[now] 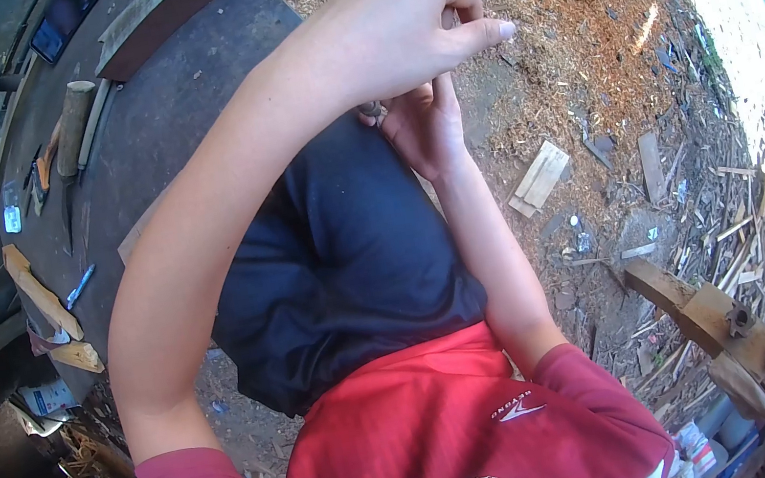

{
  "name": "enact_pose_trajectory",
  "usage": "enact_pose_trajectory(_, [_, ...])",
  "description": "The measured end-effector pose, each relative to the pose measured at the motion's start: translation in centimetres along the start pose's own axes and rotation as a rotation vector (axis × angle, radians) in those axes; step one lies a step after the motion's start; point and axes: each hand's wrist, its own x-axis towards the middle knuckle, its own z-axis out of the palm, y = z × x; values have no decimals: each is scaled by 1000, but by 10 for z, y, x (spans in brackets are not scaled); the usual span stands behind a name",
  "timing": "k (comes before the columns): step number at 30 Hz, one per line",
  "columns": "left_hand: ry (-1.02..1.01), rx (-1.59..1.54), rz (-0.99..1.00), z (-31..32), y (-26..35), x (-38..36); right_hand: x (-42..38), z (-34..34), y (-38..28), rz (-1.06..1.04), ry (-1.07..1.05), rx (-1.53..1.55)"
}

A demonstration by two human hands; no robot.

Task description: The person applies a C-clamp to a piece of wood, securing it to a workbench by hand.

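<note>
My left hand (pixel 418 16) reaches across in front of me, back of the hand up. Its fingers are curled, with the thumb and forefinger bent toward each other; what lies between them is hidden. Just below it, my right hand (pixel 425 129) is turned palm up over my knee and partly covered by the left hand and wrist. A small dark, rounded end of something (pixel 370 109) shows by the curled fingers of the right hand, too little to name.
On the dark table (pixel 207 57) at the left are a wooden-handled tool (pixel 78 121), a blue pen (pixel 81 286) and a phone (pixel 55 33). Sawdust (pixel 555 5) and wood scraps (pixel 541 176) cover the ground. A wooden beam (pixel 711 318) stands at the right.
</note>
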Motion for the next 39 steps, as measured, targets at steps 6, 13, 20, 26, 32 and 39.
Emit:
enact_pose_trajectory(6, [-31, 81, -49, -7, 11, -1, -5, 2, 4, -40, 121, -155])
enact_pose_trajectory(13, [139, 12, 10, -2, 1, -4, -11, 3, -18, -28, 232, -199])
enact_pose_trajectory(20, [139, -20, 14, -7, 4, -7, -17, -16, -31, 24, 293, -32])
enact_pose_trajectory(26, [148, -19, 44, -3, 0, -6, -10, -19, -21, 17, 282, 23])
enact_pose_trajectory(32, [143, -45, 34, -1, 1, -8, -10, -10, -16, -70, 359, -174])
enact_pose_trajectory(39, [163, -69, 22, -6, 1, -7, -9, -12, -21, -168, 430, -303])
